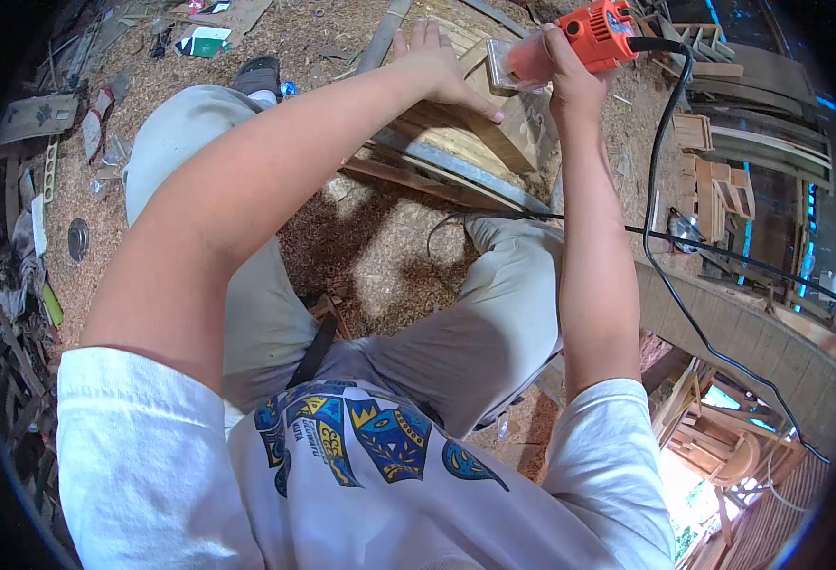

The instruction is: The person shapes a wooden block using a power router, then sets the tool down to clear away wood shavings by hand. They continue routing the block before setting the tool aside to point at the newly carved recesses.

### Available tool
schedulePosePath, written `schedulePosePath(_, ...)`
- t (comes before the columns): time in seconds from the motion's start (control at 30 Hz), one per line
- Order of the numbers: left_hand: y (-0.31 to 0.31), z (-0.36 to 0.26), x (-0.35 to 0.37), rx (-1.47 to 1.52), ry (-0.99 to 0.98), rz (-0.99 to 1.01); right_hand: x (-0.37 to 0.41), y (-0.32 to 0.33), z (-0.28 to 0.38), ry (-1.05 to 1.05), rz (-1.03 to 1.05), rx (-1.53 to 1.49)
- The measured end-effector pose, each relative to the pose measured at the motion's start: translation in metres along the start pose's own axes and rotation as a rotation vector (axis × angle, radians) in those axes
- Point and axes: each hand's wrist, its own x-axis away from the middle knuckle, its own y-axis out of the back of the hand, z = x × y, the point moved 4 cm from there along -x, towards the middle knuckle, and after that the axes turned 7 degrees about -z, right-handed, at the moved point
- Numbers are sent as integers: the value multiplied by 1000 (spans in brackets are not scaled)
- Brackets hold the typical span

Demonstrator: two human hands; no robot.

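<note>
My right hand (574,84) is wrapped round an orange electric trim router (596,38) with a clear base. The router lies on its side at the top of the view, its base against the end of a pale wooden piece (501,142). My left hand (437,71) lies spread over the wood, the thumb stretched along its edge towards the router. Beneath is a low wooden work surface (456,157) with a grey strip along its near side. The cutting bit is hidden from me.
A black power cord (650,228) loops down the right side. A thick beam (741,328) runs beside my right arm. Small wooden frames (722,190) and stacked boards (769,123) stand at the right. Wood shavings cover the ground (389,256), with scraps at the left.
</note>
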Motion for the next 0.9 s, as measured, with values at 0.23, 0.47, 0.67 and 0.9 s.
schedulePosePath(0.23, 2, 0, 0, 11, 5, 23, 0, 3, -3, -5, -9, -12)
schedulePosePath(0.47, 3, -1, 1, -9, 4, 38, 3, 5, 2, -29, 7, 42)
schedulePosePath(0.67, -1, 2, -1, 28, -21, 19, 4, 7, 1, -21, -21, 33)
schedulePosePath(0.9, 4, 0, 1, -5, -1, 24, 3, 10, -1, -36, -15, 34)
